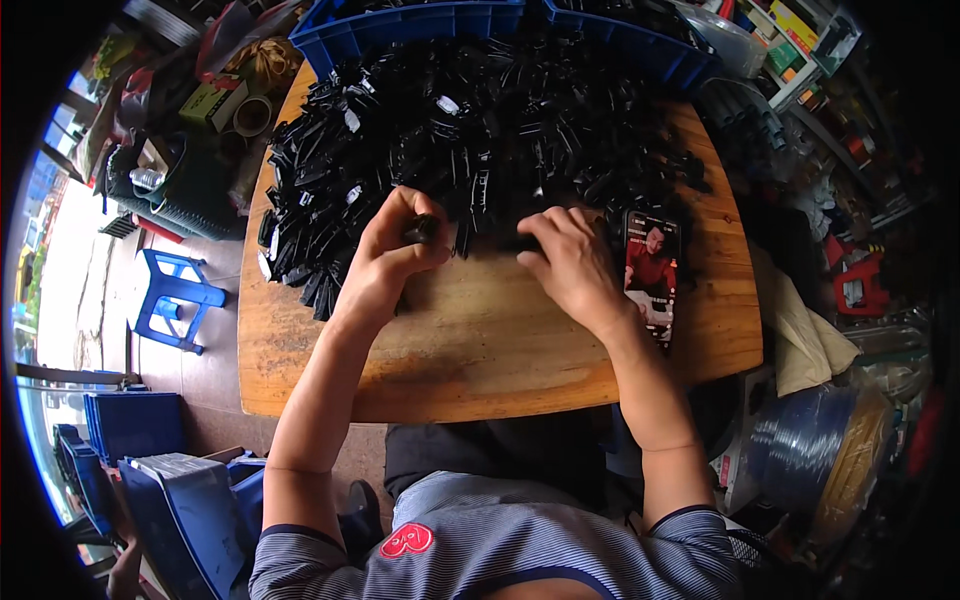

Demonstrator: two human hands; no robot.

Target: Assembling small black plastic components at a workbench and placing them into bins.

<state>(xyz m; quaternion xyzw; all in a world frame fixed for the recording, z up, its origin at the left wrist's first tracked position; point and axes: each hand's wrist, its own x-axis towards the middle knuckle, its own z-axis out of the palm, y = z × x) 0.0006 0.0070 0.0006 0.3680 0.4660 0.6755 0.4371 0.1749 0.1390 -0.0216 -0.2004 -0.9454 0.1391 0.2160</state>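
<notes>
Dark piece (pixel 421 230) in left hand (pixel 382 255): fingers cover much of it, form unreadable. Right hand (pixel 577 262): fingertips blurred and dark; whether they grip anything, cannot tell. Heap of black parts (pixel 480 120) beyond both hands: outlines merge, surface (pixel 500 365) beneath hidden. Blue crates (pixel 410 24) farther beyond: cut off by upper edge. Phone (pixel 652 275) right of right hand: lettering too small.

Black piece (pixel 421 230) in left hand (pixel 382 258)

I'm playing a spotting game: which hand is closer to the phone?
Right. The right hand is just left of the phone; the left hand is farther left, holding a small dark piece.
</notes>
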